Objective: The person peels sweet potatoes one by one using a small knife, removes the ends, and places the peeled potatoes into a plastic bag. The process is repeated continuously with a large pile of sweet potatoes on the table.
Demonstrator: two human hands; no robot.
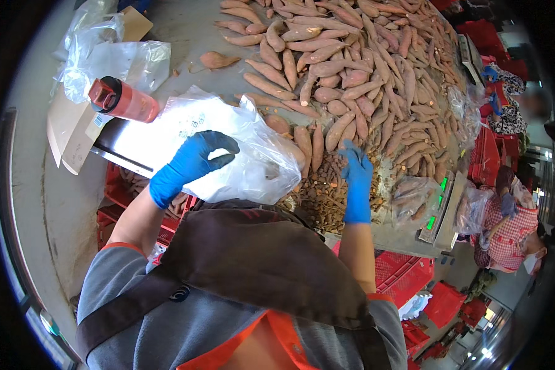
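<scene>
My left hand, in a blue glove, is over a pile of clear plastic bags. Its thumb and fingers curve towards each other with a gap between them, and nothing shows in it. My right hand, gloved too, reaches over small root scraps. Its fingertips are at the near edge of the sweet potato heap, beside a long sweet potato. Whether they touch or grip one is hidden. Through the bags, a rounded shape shows faintly near their right end.
A red bottle lies beside a cardboard box and more plastic bags at left. On the right, a bagged portion of sweet potatoes is next to a digital scale. Red crates stand below; a co-worker is farther right.
</scene>
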